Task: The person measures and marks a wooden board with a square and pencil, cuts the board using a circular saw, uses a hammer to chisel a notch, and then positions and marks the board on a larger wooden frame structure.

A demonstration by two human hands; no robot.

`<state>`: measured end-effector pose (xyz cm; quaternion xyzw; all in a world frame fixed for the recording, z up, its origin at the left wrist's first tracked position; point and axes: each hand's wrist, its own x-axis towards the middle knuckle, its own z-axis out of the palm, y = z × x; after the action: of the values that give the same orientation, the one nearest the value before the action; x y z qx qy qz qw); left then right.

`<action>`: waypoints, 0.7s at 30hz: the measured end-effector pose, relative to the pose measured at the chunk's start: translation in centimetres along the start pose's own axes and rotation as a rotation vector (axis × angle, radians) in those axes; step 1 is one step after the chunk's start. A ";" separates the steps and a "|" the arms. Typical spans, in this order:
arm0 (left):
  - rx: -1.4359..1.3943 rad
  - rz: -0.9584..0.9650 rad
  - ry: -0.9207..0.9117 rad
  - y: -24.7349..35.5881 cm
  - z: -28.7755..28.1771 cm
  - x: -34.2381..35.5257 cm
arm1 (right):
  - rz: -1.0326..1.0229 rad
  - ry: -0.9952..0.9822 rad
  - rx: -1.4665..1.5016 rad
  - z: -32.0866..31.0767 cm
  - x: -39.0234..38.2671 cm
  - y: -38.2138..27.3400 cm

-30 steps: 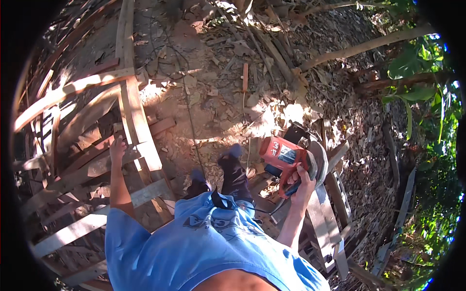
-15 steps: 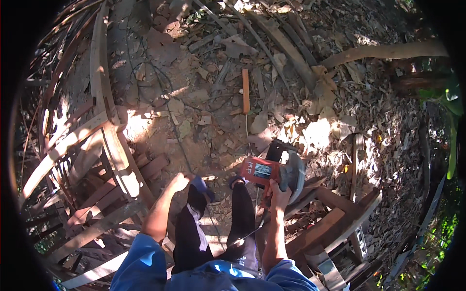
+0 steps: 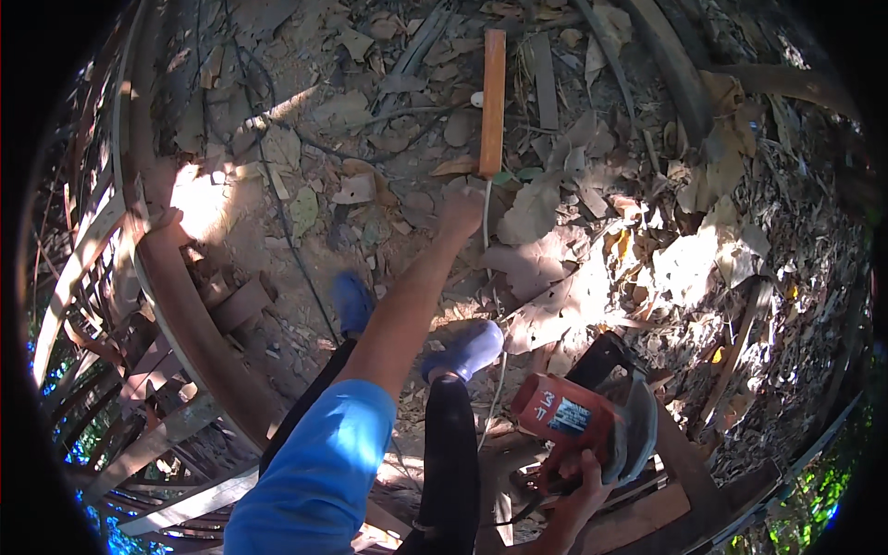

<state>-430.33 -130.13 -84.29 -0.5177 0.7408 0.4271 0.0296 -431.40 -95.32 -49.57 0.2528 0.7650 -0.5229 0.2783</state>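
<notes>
In my right hand (image 3: 583, 486) is a red circular saw (image 3: 578, 421) with a grey guard, gripped by its handle low at the right. My left arm stretches forward over the ground. My left hand (image 3: 462, 208) looks curled closed beside a pale cord (image 3: 487, 222), just below the near end of an orange-brown wooden bar (image 3: 493, 102). What its fingers hold, if anything, is hidden. The bar lies on the dirt, and the cord runs from its near end back toward my feet.
Curved wooden pieces (image 3: 185, 314) are piled at the left. More cut wood (image 3: 638, 523) lies under the saw at the right. Dry leaves (image 3: 536, 208) cover much of the dirt. A dark cord (image 3: 277, 190) crosses the ground left of my purple shoes (image 3: 467, 350).
My left hand has moved from beside my knee forward to the bar's near end. The view has shifted forward, and the saw in my right hand now sits lower and farther right.
</notes>
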 end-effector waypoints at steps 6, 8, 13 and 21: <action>0.001 -0.206 0.012 1.7 4.2 1.4 | 0.023 0.228 0.043 -3.0 1.5 4.5; -0.038 -0.106 -0.016 0.2 3.6 2.1 | 0.073 0.133 0.090 -2.9 1.6 3.4; -0.180 -0.285 0.195 -0.5 2.4 2.6 | 0.118 0.095 0.169 -1.7 1.4 1.6; 0.046 -0.205 0.103 4.5 2.0 5.2 | 0.073 0.113 0.038 -0.9 1.1 0.9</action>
<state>-437.05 -132.22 -85.38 -0.6112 0.6940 0.3775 0.0471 -431.76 -94.05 -50.68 0.3149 0.7595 -0.5120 0.2488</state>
